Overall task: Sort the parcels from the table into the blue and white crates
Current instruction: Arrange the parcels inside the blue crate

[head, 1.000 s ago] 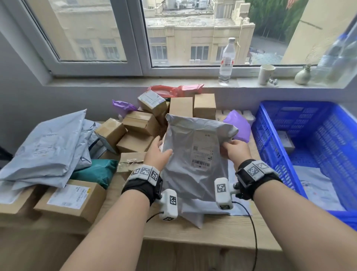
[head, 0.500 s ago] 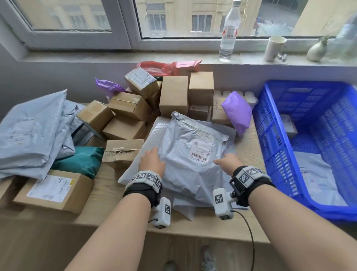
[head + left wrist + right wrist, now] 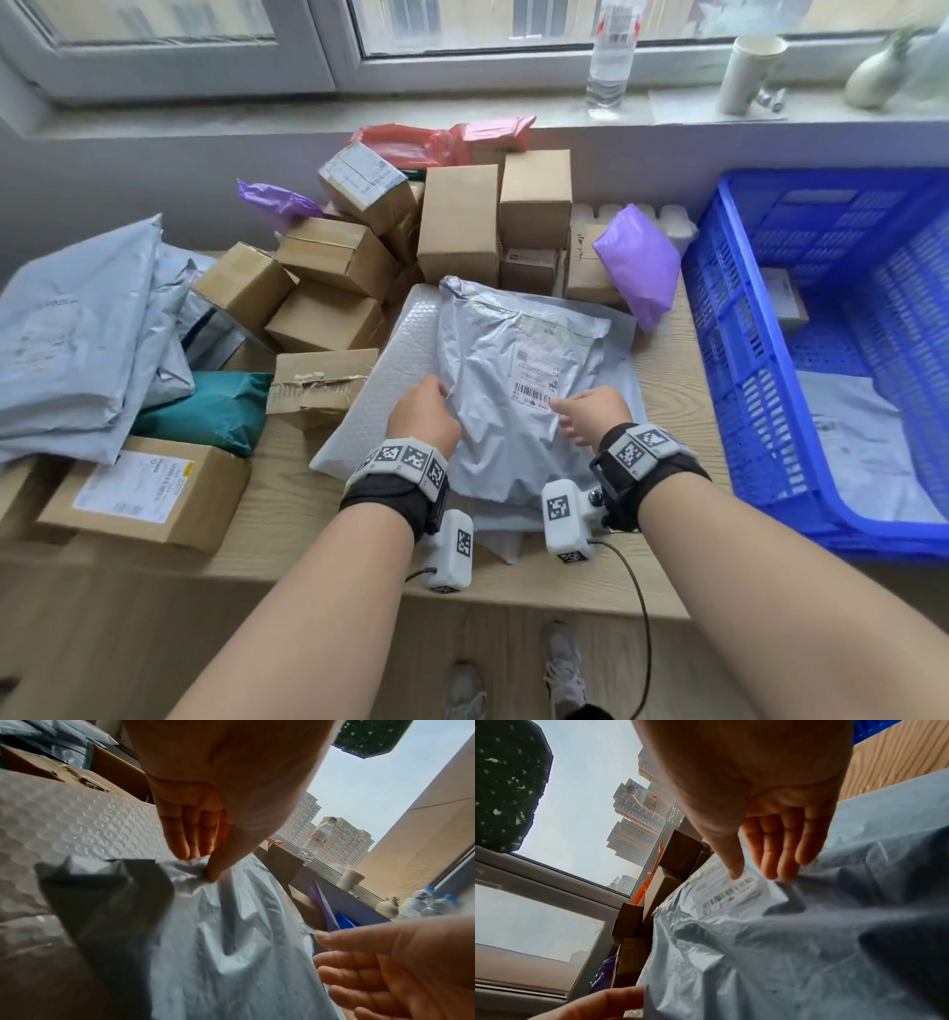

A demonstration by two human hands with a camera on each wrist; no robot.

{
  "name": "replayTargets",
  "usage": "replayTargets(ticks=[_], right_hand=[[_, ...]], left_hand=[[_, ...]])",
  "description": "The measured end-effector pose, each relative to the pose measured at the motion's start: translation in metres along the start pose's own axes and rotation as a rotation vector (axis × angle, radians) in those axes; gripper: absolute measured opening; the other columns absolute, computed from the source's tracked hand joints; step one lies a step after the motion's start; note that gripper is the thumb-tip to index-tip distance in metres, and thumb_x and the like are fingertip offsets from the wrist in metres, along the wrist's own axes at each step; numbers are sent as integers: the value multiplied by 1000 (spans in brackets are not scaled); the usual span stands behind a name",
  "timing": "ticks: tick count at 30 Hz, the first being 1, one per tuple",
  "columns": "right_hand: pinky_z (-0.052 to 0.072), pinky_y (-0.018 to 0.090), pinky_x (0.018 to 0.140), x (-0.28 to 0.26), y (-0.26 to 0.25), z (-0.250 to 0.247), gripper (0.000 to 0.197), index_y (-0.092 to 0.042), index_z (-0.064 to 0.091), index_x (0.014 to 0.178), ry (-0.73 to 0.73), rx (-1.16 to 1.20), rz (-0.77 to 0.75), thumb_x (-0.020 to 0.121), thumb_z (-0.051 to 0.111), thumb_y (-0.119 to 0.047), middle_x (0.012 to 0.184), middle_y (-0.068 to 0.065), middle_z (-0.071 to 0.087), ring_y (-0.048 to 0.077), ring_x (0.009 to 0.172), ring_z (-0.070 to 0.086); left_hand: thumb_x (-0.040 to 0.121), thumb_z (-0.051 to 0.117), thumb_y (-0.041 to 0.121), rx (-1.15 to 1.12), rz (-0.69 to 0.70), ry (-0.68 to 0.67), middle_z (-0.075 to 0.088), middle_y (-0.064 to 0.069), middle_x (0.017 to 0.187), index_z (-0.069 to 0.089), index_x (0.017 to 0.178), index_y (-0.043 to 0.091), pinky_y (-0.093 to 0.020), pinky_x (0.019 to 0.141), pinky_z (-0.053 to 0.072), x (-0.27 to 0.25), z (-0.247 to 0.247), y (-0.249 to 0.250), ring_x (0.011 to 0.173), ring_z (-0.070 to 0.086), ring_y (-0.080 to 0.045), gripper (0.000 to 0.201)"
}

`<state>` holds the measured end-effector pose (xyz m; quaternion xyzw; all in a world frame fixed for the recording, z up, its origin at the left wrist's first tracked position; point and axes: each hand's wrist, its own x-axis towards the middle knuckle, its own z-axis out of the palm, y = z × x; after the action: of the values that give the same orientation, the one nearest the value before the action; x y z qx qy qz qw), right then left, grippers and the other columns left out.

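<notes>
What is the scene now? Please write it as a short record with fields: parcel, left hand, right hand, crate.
parcel: grey poly bag, label up, lying on a bubble mailer on the table
left hand: pinches the bag's left edge
right hand: open, fingers on the bag near the barcode
crate: blue crate at right, holding a flat pale parcel and a small box

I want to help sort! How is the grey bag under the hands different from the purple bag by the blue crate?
The grey bag is larger and lies flat on a bubble mailer; the purple bag is smaller and leans tilted against the boxes. The grey bag shows a barcode label; no label shows on the purple bag. The left hand pinches the grey bag's edge, while nothing touches the purple bag. Both are soft plastic parcels, not yet in the blue crate.
</notes>
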<state>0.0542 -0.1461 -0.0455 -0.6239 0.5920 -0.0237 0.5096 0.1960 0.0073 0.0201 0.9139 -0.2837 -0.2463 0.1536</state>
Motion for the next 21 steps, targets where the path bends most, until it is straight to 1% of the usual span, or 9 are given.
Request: replayTargets(ticks=[2, 5, 7, 9, 11, 13, 17, 20, 21], right_hand=[[59, 44, 82, 0, 1, 1, 37, -1, 63, 93, 16, 25, 40, 82, 77, -34, 87, 15, 69, 29, 81, 68], [51, 34, 74, -9, 7, 3, 38, -8, 56, 87, -23, -66, 57, 83, 76, -40, 86, 9, 60, 26, 83, 61], [47, 32, 63, -17, 13, 9, 45, -5, 59, 95, -84, -90, 71, 78, 77, -43, 81, 7, 58, 23, 73, 59], [44, 28, 55, -23, 19, 18, 50, -2, 66, 99, -114, -49, 52, 75, 78, -44, 71, 3, 57, 17, 61, 54], [45, 28, 61, -29, 22, 25, 38, -7, 65, 85, -83, -3, 1, 78, 77, -43, 66, -1, 55, 18, 64, 55], [44, 30, 67, -37, 19, 25, 34, -12, 62, 77, -49, 17, -57, 82, 73, -44, 68, 1, 57, 21, 70, 56], [41, 30, 66, -51, 8, 20, 37, -9, 64, 94, -14, -4, -179, 83, 74, -43, 82, 1, 62, 18, 78, 59], [48, 33, 75, -60, -4, 14, 33, -9, 66, 92, -53, 0, -275, 75, 83, -32, 87, 4, 67, 19, 81, 63], [48, 33, 74, -63, -8, 12, 28, -11, 66, 88, -42, -17, -289, 74, 84, -27, 84, 3, 67, 18, 78, 62]], left_hand=[[91, 49, 5, -30, -36, -20, 61, -15, 119, 52, 117, 9, -35, 89, 43, -4, -1, 2, 111, 57, -34, 26], [92, 50, 7, -108, -91, -35, 60, -15, 120, 56, 116, 7, -35, 92, 43, -7, -2, 1, 112, 56, -34, 24], [92, 50, 8, -168, -122, -41, 63, -15, 116, 60, 112, 5, -36, 91, 45, -7, -3, -1, 110, 58, -34, 23], [87, 52, 6, -251, -137, -46, 67, -17, 102, 65, 101, 2, -40, 87, 52, -8, -3, -3, 100, 63, -35, 20], [82, 53, 4, -331, -143, -58, 69, -20, 90, 67, 89, 4, -47, 83, 56, -7, -1, -7, 90, 67, -38, 16], [77, 53, 3, -406, -161, -67, 68, -19, 87, 64, 83, 11, -52, 83, 57, -3, 5, -14, 89, 67, -40, 15], [72, 52, 2, -550, -148, -22, 67, -15, 83, 62, 79, 17, -50, 80, 56, -5, 1, -17, 87, 67, -38, 19], [70, 52, 5, -631, -113, -5, 66, -16, 83, 62, 82, 18, -49, 80, 55, -11, -9, -11, 81, 63, -32, 20], [68, 52, 6, -656, -101, -3, 65, -17, 81, 62, 82, 17, -49, 78, 54, -14, -14, -9, 79, 61, -32, 20]])
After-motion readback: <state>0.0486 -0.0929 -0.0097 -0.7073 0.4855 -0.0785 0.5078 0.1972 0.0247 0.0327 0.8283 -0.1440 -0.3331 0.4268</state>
